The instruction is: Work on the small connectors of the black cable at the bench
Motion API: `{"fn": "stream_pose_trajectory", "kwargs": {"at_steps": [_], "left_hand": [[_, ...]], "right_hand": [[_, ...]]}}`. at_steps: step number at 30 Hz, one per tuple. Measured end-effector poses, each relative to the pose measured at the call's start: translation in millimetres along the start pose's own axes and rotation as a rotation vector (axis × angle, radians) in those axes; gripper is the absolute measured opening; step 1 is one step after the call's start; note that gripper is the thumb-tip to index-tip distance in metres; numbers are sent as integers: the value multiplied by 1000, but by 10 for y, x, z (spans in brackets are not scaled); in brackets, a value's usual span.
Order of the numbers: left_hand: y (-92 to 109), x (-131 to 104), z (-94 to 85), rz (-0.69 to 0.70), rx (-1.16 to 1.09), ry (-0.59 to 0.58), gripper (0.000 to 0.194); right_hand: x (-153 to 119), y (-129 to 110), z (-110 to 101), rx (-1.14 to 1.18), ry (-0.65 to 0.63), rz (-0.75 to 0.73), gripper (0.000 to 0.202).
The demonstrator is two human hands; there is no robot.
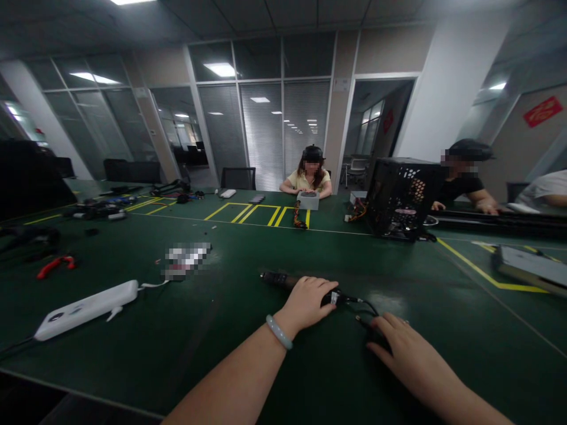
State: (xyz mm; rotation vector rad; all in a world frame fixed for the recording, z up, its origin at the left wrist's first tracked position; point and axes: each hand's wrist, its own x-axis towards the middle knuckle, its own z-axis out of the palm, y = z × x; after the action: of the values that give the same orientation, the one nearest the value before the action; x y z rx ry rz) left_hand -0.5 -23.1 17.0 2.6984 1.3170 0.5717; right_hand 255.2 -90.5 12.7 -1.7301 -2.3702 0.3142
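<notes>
A black corded electric screwdriver lies on the green table, its tip pointing left. My left hand, with a pale bangle at the wrist, is closed over its body from above. From the tool's right end a black cable runs toward my right hand. The right fingers are curled over a dark part of that cable, mostly hidden under them. A small metallic cable end shows just left of those fingertips.
A white power strip and red-handled pliers lie on the left. A black computer case stands at the back right, a metal box at the right edge. Across the table, a person handles a grey power supply; other people sit at right.
</notes>
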Motion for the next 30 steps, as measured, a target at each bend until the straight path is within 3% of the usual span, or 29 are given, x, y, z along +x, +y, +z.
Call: {"fn": "stream_pose_trajectory", "kwargs": {"at_steps": [4,11,18,24,30], "left_hand": [[23,-7,7,-12,6,13,51],[57,0,11,-30,-16,22,50],[23,57,37,-12,3,13,44],[-36,129,-21,-22,12,-18,40],[143,271,10,4,21,-18,37]], "right_hand": [[-11,-149,-75,81,-77,2,12],[245,-122,-156,393,-228,83,18],[628,-92,-14,612,-198,179,15],[795,22,14,608,-124,240,14],[906,84,0,570,-34,228,10]]}}
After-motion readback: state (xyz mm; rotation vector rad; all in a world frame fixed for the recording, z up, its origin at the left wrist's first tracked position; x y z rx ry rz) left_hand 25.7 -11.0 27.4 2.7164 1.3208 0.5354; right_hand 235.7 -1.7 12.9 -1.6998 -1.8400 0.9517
